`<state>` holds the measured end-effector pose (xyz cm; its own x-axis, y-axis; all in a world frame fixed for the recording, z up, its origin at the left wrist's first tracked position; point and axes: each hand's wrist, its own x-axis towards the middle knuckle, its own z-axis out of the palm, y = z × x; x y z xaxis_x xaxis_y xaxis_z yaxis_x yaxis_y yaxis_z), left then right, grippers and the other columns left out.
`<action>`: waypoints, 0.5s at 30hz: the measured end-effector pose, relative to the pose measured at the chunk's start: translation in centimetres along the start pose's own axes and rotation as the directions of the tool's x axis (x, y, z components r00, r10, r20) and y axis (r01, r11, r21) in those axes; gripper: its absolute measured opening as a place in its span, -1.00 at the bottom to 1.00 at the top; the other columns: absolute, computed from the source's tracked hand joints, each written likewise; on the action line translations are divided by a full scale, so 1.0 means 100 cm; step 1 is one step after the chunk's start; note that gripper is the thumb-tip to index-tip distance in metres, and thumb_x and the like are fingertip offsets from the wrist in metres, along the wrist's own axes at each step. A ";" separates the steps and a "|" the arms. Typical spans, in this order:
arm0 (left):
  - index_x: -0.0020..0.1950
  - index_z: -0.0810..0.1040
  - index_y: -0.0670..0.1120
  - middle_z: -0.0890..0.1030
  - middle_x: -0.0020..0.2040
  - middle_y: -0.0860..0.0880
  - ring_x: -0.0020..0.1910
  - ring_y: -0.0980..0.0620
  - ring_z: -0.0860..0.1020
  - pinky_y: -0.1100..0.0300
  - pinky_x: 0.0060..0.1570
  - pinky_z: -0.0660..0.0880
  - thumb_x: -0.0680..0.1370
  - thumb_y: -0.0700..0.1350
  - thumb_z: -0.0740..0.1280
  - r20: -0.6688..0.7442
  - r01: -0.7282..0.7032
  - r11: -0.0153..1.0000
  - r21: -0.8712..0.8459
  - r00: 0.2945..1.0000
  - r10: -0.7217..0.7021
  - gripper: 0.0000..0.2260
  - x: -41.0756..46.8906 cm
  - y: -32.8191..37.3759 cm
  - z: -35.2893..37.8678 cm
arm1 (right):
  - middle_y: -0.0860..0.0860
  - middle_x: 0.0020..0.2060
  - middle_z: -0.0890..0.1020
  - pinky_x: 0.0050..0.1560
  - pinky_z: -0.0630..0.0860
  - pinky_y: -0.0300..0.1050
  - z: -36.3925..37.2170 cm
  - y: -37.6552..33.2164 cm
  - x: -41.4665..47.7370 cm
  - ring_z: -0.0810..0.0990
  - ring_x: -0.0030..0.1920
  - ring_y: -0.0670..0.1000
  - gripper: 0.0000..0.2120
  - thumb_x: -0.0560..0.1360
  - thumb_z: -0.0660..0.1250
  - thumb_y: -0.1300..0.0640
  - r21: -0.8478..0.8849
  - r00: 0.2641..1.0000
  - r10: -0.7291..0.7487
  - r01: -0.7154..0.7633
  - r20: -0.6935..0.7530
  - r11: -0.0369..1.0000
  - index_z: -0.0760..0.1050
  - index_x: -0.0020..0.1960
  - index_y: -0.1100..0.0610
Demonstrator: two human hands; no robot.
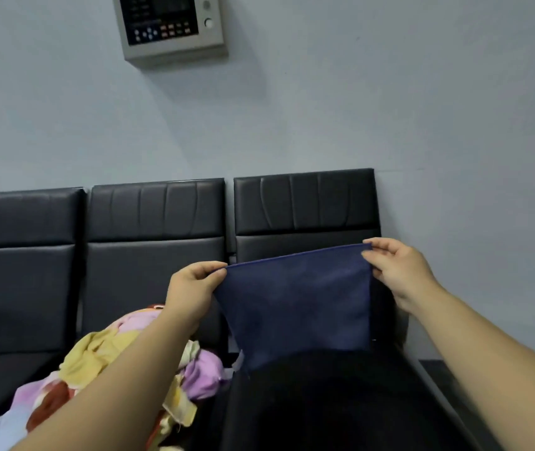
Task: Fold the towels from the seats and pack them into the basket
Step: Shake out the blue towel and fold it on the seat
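Both hands pinching the navy towel (295, 304) by its top corners, left hand (191, 288) and right hand (396, 271) holding it stretched, hanging above the right seat (305, 206). Towel pile (113, 362) lying on the middle seat.

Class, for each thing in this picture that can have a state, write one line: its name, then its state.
Navy towel: held up, stretched out by its top corners.
Left hand: pinches the towel's top left corner.
Right hand: pinches the towel's top right corner.
Pile of coloured towels: crumpled, unfolded, lying on the middle seat.
Wall panel: mounted on the wall; on or off cannot be told.
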<state>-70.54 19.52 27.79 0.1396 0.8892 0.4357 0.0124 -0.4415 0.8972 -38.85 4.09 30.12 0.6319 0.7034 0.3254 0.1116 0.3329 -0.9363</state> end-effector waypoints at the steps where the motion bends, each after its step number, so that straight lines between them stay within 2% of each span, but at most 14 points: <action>1: -0.07 0.73 -0.03 0.75 -0.15 0.05 -0.14 0.14 0.65 0.25 -0.04 0.56 0.54 -0.26 0.46 0.019 -0.020 1.000 -0.004 1.000 0.020 -0.86 -0.004 0.003 -0.001 | -0.02 -0.13 0.71 -0.12 0.57 -0.23 -0.002 -0.001 -0.003 0.67 -0.15 -0.11 -0.82 0.59 0.38 0.34 0.004 1.000 -0.015 0.015 -0.012 1.000 0.61 0.06 0.08; 3: -0.11 0.72 -0.05 0.73 -0.22 0.08 -0.21 0.19 0.63 0.32 -0.11 0.55 0.53 -0.32 0.44 0.079 -0.032 0.999 0.039 0.996 0.029 -0.82 -0.022 -0.008 -0.003 | 0.00 -0.11 0.71 0.01 0.59 -0.09 -0.012 0.014 -0.013 0.67 -0.09 -0.05 -0.82 0.58 0.41 0.32 -0.034 1.000 0.001 -0.002 -0.018 0.999 0.60 0.07 0.06; 5: -0.18 0.71 -0.04 0.70 -0.29 0.09 -0.25 0.18 0.60 0.35 -0.20 0.53 0.52 -0.35 0.43 0.158 0.030 0.992 0.124 0.986 -0.050 -0.78 -0.047 -0.040 -0.006 | 0.07 -0.07 0.73 0.09 0.60 0.09 -0.027 0.047 -0.031 0.69 -0.03 0.06 -0.83 0.56 0.44 0.30 -0.147 0.996 0.082 -0.077 0.028 0.986 0.63 0.08 0.07; 6: -0.23 0.71 -0.04 0.69 -0.31 0.08 -0.25 0.14 0.59 0.31 -0.21 0.52 0.52 -0.35 0.43 0.220 0.069 0.983 0.170 0.970 -0.107 -0.76 -0.064 -0.061 -0.009 | 0.12 -0.05 0.74 0.08 0.61 0.12 -0.035 0.066 -0.043 0.69 -0.01 0.11 -0.83 0.55 0.45 0.30 -0.216 0.986 0.152 -0.136 0.061 0.967 0.64 0.10 0.11; 8: -0.21 0.73 0.00 0.67 -0.31 0.04 -0.25 0.08 0.56 0.20 -0.21 0.49 0.52 -0.31 0.46 0.345 0.153 0.957 0.246 0.909 -0.234 -0.78 -0.099 -0.099 -0.016 | 0.18 -0.06 0.73 -0.09 0.61 0.02 -0.053 0.104 -0.070 0.68 -0.08 0.10 -0.82 0.53 0.44 0.34 -0.321 0.939 0.323 -0.272 0.118 0.907 0.65 0.11 0.18; 11: -0.15 0.71 -0.12 0.63 -0.35 0.03 -0.34 0.13 0.51 0.28 -0.33 0.43 0.51 -0.26 0.50 0.452 0.220 0.907 0.360 0.808 -0.376 -0.93 -0.136 -0.130 -0.027 | 0.12 -0.23 0.68 -0.36 0.51 -0.20 -0.072 0.138 -0.109 0.61 -0.28 -0.01 -0.85 0.55 0.40 0.36 -0.488 0.805 0.569 -0.435 0.165 0.757 0.66 0.08 0.21; 13: -0.04 0.68 -0.20 0.62 -0.37 0.05 -0.40 0.20 0.49 0.35 -0.41 0.40 0.51 -0.29 0.49 0.513 0.220 0.875 0.432 0.738 -0.439 -0.95 -0.145 -0.135 -0.031 | 0.06 -0.28 0.65 -0.39 0.49 -0.23 -0.081 0.149 -0.125 0.58 -0.33 -0.07 -0.85 0.54 0.41 0.34 -0.605 0.712 0.679 -0.464 0.181 0.648 0.67 0.06 0.18; 15: 0.01 0.67 -0.23 0.61 -0.38 0.06 -0.44 0.21 0.47 0.36 -0.45 0.38 0.53 -0.28 0.48 0.522 0.253 0.846 0.469 0.693 -0.497 -0.92 -0.147 -0.135 -0.033 | 0.07 -0.25 0.65 -0.35 0.51 -0.21 -0.083 0.152 -0.133 0.57 -0.31 -0.04 -0.85 0.53 0.44 0.31 -0.708 0.660 0.732 -0.435 0.170 0.557 0.68 0.05 0.14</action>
<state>-76.05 12.79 9.46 0.6076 0.7733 -0.1815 0.5103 -0.2049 0.8352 -39.22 -5.40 10.45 0.3682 0.8147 -0.4480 0.3302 -0.5650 -0.7561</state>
